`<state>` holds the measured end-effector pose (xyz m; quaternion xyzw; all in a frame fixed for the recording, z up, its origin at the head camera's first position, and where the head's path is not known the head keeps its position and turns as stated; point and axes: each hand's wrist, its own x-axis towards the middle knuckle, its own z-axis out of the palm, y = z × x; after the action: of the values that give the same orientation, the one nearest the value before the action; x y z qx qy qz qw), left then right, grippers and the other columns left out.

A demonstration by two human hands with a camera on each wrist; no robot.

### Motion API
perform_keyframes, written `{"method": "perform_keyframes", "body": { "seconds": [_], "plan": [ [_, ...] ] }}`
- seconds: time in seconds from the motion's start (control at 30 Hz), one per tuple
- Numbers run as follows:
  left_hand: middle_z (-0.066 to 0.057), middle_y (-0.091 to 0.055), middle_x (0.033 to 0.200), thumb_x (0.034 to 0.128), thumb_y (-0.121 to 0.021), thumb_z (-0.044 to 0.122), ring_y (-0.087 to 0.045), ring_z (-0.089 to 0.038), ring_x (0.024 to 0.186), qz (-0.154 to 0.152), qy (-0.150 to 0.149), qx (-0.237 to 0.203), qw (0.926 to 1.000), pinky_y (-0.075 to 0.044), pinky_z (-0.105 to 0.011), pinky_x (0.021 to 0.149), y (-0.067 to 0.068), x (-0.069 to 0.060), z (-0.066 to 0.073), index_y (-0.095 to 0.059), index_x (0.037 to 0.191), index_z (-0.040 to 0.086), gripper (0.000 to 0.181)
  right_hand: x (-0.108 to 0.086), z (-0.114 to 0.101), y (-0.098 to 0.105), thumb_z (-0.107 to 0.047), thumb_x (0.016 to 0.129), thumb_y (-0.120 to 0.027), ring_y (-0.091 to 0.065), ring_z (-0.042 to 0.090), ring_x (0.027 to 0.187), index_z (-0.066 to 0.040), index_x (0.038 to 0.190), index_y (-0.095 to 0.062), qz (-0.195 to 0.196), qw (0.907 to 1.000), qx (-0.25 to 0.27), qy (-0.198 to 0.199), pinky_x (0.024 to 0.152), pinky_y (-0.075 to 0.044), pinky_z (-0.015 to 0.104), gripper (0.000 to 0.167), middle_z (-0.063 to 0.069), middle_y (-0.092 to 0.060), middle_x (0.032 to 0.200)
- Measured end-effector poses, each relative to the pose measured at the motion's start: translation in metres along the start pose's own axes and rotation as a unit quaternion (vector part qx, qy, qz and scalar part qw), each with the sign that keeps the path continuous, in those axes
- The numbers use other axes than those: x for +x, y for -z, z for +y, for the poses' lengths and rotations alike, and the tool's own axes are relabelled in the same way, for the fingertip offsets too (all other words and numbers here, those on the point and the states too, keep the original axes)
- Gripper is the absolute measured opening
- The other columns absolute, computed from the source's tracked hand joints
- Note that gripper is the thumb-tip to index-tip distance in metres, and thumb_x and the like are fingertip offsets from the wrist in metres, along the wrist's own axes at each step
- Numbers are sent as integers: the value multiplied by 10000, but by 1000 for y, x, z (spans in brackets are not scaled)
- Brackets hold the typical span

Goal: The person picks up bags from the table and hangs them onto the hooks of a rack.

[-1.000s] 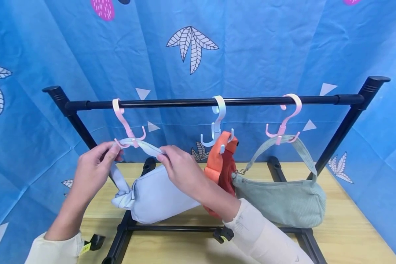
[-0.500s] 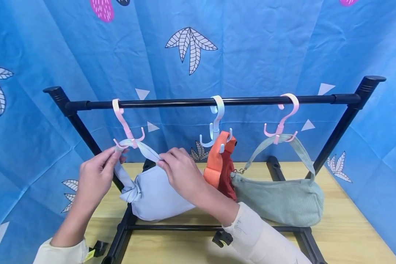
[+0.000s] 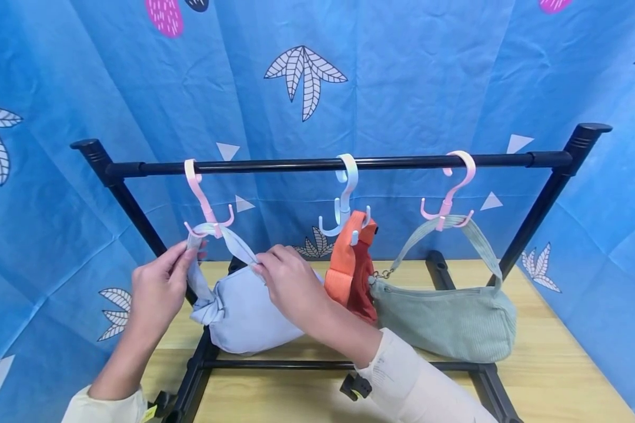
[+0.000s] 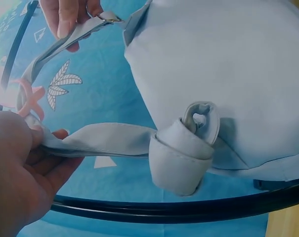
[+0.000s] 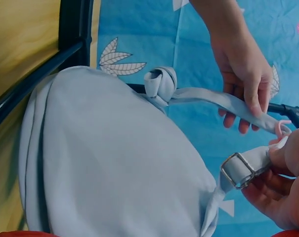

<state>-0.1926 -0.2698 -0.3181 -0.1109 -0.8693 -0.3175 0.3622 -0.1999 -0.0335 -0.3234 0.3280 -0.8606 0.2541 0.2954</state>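
A pale blue-grey shoulder bag hangs by its strap from the left pink hook hanger. My left hand pinches the strap's left side just below the hook. On the right side of the strap, my right hand pinches it between thumb and fingers. A knot joins strap and bag on the left, seen in the left wrist view. Beside my right fingers, the right wrist view shows a metal buckle on the strap. Part of the bag is hidden behind my right hand in the head view.
A black rack rail runs across. On it, a light blue hook hanger bears an orange-red bag, and another pink hanger bears a green corduroy bag. The rack stands on a wooden table before a blue patterned curtain.
Both hands have come slightly lower along the strap, still pinching it. The strap has settled onto the pink hook, and the bag's knotted end has shifted a little to the right.
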Motion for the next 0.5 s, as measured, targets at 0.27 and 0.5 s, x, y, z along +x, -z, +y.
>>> {"method": "perform_keyframes", "body": {
  "seconds": [0.27,0.5],
  "plan": [
    [-230,-782,1072,1004,-674,114,-364,-76,417,-3,118,56,9999,-284,-193,410,-4,-9,-8,-744,1244,49,258,-6,-1,-1,-189,1013,-677,-658,148,900,-61,1167,-732,-216,9993,-311,10,828,-609,217,209,53,-722,1020],
    [-244,-779,1058,972,-709,75,-649,-125,639,-25,188,173,9997,-380,-135,461,-7,-19,-13,-745,1227,23,263,-7,-2,-1,-192,1001,-696,-631,139,894,-67,1187,-707,-486,9969,-597,-143,842,-611,218,225,50,-705,1042]
  ]
}}
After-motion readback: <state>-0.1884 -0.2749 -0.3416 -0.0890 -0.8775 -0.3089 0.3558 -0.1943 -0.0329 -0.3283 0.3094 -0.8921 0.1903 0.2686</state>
